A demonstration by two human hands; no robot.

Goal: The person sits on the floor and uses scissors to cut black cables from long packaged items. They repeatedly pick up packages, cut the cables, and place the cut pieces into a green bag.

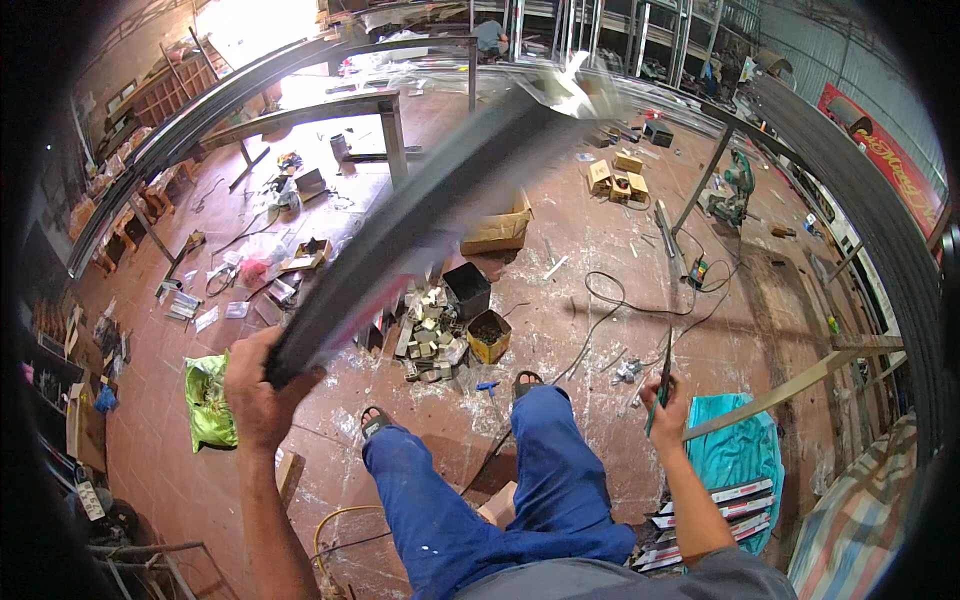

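My left hand [258,385] grips the near end of a long dark metal profile [420,215], which reaches up and away to the right, blurred by motion. My right hand [668,400] holds a thin dark green-handled tool [664,375] upright at the right. My legs in blue trousers [500,510] and sandals stand on the red tiled floor between both hands.
A pile of small metal pieces [430,335], a black box [467,288] and a yellow tin [489,336] lie ahead of my feet. Cardboard boxes [497,232], cables, a mitre saw [735,190], steel frames [300,110], a teal cloth [740,450] and a green bag [207,400] surround me.
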